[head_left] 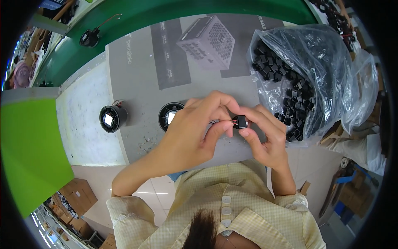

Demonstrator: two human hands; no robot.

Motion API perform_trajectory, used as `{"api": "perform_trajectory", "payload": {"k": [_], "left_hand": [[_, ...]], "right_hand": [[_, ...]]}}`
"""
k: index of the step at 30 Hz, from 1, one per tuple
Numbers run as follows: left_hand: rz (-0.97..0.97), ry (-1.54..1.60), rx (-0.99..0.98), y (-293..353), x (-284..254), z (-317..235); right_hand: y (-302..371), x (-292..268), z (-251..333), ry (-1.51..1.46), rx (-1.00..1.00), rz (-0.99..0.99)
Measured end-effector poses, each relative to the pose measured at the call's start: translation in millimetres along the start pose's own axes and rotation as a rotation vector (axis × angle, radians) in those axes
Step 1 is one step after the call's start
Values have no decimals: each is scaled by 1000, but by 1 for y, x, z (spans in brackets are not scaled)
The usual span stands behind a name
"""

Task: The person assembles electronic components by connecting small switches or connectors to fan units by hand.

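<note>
My left hand pinches the thin wires just beside a small black plastic connector housing. From the other side, my right hand grips that housing between thumb and forefinger. Both hands meet above the grey printed cardboard sheet. Partly covered by my left hand is a round black fan-like part with a white square label; the wires' far end is hidden. Further left stands a similar round black part, its wires bunched behind it.
A clear plastic bag at the right holds many small black housings. Beyond the sheet runs a green conveyor belt, carrying another black part with a red wire. A bright green panel is at the left, above cardboard boxes.
</note>
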State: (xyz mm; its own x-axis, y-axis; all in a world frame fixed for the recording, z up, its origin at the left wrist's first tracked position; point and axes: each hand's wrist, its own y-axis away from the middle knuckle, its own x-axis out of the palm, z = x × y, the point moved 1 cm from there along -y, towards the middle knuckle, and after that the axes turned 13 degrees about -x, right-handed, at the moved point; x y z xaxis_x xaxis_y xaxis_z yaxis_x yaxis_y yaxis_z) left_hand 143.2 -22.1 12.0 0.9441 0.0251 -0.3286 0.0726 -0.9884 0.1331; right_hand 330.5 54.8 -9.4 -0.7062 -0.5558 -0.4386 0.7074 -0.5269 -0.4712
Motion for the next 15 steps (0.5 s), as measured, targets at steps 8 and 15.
{"api": "perform_trajectory", "payload": {"k": [8, 15], "left_hand": [[1, -153, -10, -3, 2, -8], [-94, -288, 52, -6, -5, -2]], "right_hand": [[2, -2, 0, 68, 9, 54], [1, 1, -1, 12, 26, -69]]}}
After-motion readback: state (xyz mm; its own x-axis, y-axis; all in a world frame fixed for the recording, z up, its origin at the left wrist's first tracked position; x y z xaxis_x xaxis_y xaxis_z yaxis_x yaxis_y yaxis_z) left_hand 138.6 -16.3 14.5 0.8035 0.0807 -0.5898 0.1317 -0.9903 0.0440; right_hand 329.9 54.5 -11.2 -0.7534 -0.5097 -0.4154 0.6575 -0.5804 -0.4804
